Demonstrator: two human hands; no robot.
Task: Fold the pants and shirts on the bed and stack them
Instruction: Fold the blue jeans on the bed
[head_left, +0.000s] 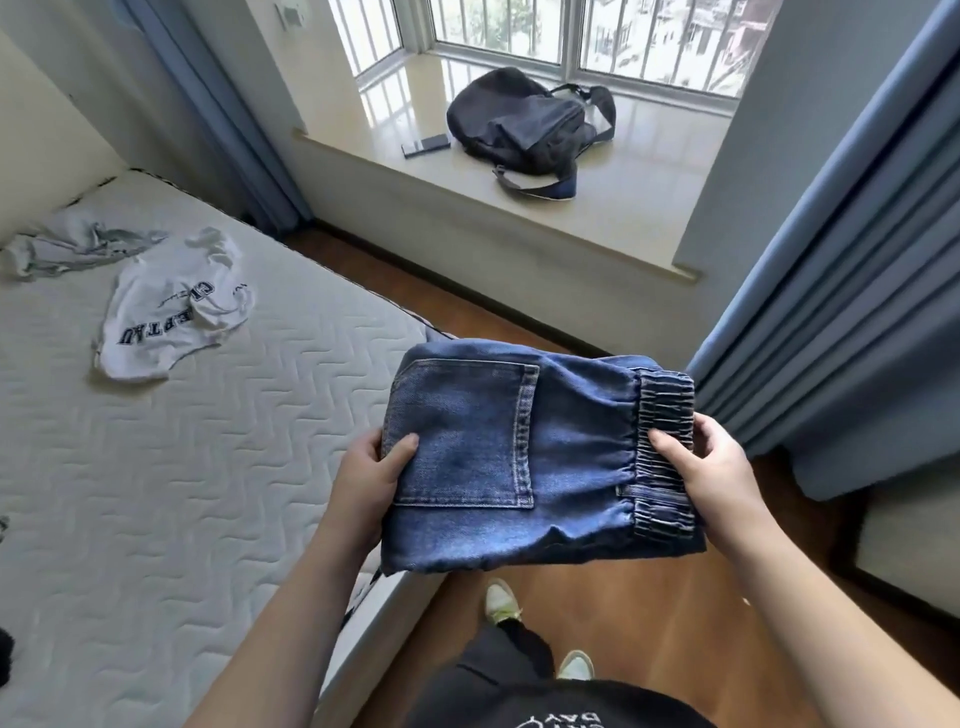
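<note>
Two hands are shown grasping one folded pair of jeans (535, 457), which is held in the air beyond the bed's (208, 441) near corner, above the wooden floor (649, 623). The left hand (363, 483) is clamped on the jeans' left edge, its thumb laid on the back pocket and its fingers hidden beneath the fabric. The right hand (711, 478) is clamped on the opposite edge, at the gathered elastic waistband, thumb on top and fingers underneath. The jeans thus lie flat between the two grips, pocket side up. On the bed, well apart from the jeans, a white printed shirt (171, 312) is seen crumpled; a grey garment (67, 244) lies just beyond it, towards the bed's far end. Past the bed, a dark bag (524, 124) and a phone (426, 145) rest on the sill (649, 208), flanked by blue curtains (831, 286).
</note>
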